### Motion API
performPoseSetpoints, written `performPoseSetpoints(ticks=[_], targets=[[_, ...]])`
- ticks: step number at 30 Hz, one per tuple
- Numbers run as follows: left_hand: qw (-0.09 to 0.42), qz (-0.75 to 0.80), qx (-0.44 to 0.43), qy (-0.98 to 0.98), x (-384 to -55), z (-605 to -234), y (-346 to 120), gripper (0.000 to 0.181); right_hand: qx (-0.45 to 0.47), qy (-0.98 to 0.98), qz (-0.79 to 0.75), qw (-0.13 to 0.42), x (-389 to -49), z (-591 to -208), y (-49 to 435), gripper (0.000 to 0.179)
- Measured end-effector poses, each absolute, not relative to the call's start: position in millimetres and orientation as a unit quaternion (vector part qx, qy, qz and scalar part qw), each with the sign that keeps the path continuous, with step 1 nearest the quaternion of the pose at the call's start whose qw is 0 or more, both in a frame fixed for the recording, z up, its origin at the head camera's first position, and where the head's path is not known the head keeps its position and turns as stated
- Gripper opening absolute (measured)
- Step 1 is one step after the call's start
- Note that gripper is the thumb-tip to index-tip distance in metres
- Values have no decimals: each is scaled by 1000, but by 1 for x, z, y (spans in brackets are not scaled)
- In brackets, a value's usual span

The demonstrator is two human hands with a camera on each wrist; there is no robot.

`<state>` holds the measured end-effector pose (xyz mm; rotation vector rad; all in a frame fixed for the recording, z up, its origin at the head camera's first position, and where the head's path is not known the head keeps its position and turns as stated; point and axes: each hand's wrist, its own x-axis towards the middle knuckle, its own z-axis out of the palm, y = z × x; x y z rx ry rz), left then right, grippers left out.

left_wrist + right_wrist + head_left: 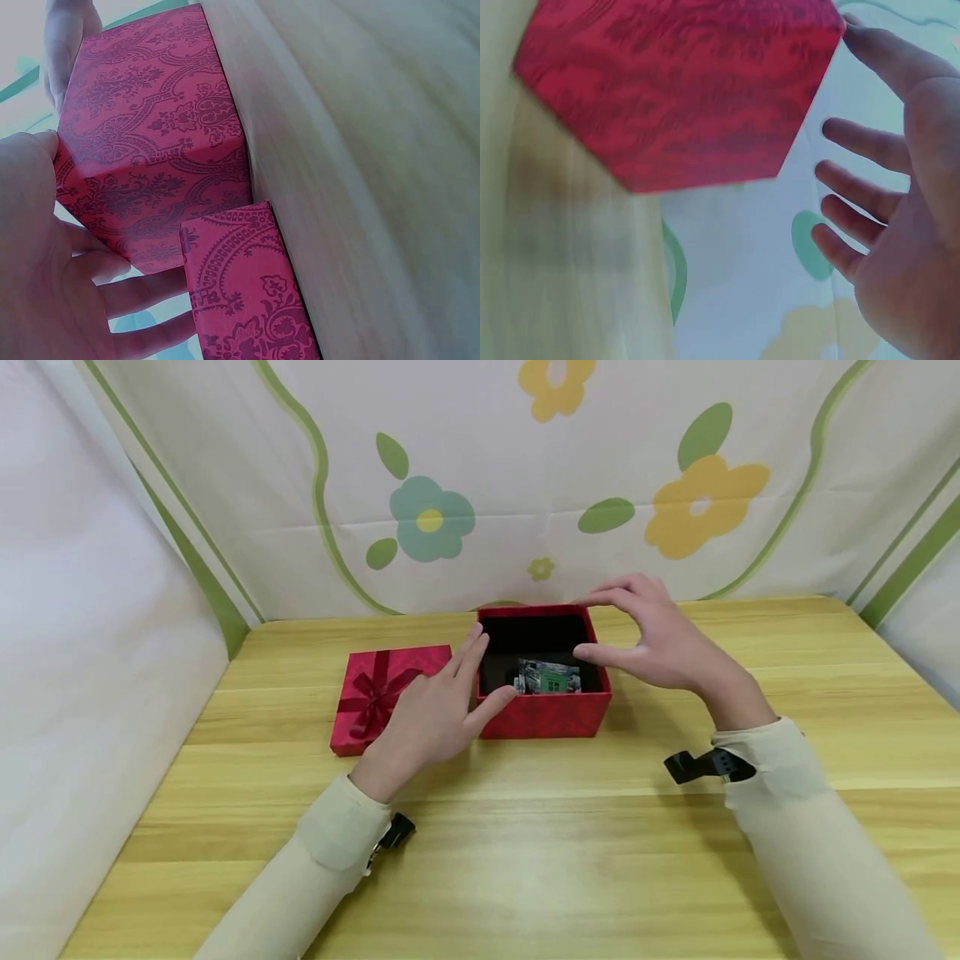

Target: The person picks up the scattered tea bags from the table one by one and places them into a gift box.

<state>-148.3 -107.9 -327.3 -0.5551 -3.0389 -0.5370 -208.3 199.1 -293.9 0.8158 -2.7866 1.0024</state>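
A red patterned gift box (543, 717) stands uncovered on the table, dark inside, with a shiny printed packet (551, 678) lying in it. My left hand (429, 714) is at the box's left side, its fingers extended along the left rim and its thumb near the front corner. On the right, my right hand (660, 639) has its thumb at the right rim and its fingers reaching toward the back corner. In the right wrist view the fingers (866, 142) are spread apart, off the box wall. The red lid (431, 660) lies left of the box, partly behind my left hand.
A dark red ribbon bow (375, 700) is tied on the lid. The wooden table (540, 860) runs back to a white cloth (495, 452) printed with flowers. Another white cloth (97, 635) hangs along the left side.
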Motion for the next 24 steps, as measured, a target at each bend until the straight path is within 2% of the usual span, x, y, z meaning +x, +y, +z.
performPoseSetpoints(ticks=[13,24], targets=[[5,-175,-180,-968,-148,-327,-108,89,220,-905,354,84,-181,-303,261,65],[8,-174,-180,-968,-147,-328,-108,88,197,-909,361,71,-164,-324,312,74]])
